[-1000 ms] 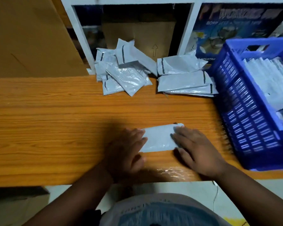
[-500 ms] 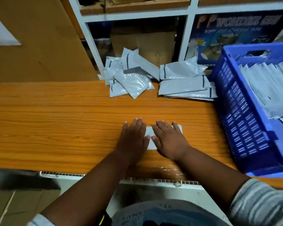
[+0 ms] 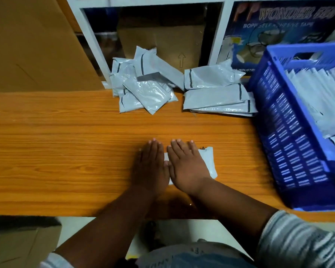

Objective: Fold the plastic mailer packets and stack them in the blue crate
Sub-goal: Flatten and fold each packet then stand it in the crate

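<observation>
A white folded mailer packet lies on the wooden table, mostly hidden under my two hands. My left hand and my right hand press flat on it side by side, fingers straight. Only the packet's right end and a sliver between my hands show. Two loose piles of grey mailer packets lie at the table's back: one pile in the middle, another pile to its right. The blue crate stands at the right with folded packets stacked inside.
A white shelf frame rises behind the table with a cardboard box and a printed tape carton in it. A large brown cardboard sheet leans at the back left. The table's front edge runs just below my wrists.
My hands came together from the packet's ends to its middle and now lie flat on it. The right hand has slid a little left, uncovering the packet's right end.
</observation>
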Demonstrator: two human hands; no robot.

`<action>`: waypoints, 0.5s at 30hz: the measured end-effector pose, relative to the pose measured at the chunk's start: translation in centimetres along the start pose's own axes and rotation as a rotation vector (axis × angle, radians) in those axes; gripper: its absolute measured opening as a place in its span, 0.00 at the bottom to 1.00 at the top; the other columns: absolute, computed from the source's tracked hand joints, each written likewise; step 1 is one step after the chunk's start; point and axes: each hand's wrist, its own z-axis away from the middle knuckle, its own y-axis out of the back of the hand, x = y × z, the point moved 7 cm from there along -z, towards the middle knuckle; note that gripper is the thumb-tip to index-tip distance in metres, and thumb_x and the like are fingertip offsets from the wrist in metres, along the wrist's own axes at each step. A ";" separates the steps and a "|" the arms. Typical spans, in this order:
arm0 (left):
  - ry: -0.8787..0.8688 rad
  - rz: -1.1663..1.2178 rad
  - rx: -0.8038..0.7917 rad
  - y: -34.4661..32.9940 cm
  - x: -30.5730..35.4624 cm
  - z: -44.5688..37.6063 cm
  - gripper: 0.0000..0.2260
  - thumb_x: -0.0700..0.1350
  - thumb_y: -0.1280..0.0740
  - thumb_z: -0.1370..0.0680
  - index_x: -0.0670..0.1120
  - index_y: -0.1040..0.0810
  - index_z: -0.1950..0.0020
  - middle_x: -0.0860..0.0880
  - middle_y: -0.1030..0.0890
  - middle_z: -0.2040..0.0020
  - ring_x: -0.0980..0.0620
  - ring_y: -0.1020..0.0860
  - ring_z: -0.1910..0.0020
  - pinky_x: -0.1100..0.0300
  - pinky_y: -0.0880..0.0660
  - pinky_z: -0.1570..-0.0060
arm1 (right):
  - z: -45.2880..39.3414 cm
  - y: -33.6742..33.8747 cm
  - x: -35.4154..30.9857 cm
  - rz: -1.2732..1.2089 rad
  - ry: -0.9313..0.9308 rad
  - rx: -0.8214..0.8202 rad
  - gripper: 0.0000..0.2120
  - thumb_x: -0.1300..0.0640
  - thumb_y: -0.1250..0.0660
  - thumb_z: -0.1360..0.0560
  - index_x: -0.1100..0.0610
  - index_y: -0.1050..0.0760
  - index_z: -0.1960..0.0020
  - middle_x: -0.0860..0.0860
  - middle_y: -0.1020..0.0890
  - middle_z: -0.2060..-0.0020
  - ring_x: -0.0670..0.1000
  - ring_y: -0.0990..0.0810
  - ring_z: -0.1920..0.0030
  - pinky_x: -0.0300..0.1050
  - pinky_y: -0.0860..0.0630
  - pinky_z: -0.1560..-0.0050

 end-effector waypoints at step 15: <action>-0.111 0.083 0.004 2.0 3.5 -1.0 0.30 0.52 0.48 0.16 0.39 0.34 0.17 0.40 0.36 0.16 0.40 0.38 0.16 0.37 0.34 0.22 | -0.2 2.1 3.0 -0.582 -0.042 0.094 0.28 0.58 0.40 0.17 0.54 0.34 0.17 0.56 0.33 0.18 0.57 0.40 0.16 0.60 0.53 0.16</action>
